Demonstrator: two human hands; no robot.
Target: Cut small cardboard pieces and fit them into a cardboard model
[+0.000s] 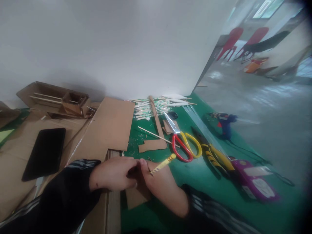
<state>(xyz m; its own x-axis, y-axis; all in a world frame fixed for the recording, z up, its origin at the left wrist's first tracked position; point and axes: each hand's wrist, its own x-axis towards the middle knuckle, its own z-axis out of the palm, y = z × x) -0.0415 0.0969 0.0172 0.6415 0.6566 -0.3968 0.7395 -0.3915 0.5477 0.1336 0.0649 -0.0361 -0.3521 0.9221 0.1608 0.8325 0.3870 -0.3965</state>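
Tabletop (192, 182), green and littered, spreads beneath our work, with a broad cardboard sheet (110, 125) toward its far edge. Our left hand (115, 174) bends in close to the near edge; we cannot tell whether its fingers grip anything. Our right hand (159, 180), curled, meets it there. Scissors (180, 132) lie just beyond, where a stray wrist could knock them. Between and below both hands, by the near edge, sits a small cardboard piece (138, 196), which uneven pressure might crease. A yellow pen-like tool (165, 162), clasped at our right thumb's crook, could slip if that thumb shifts.
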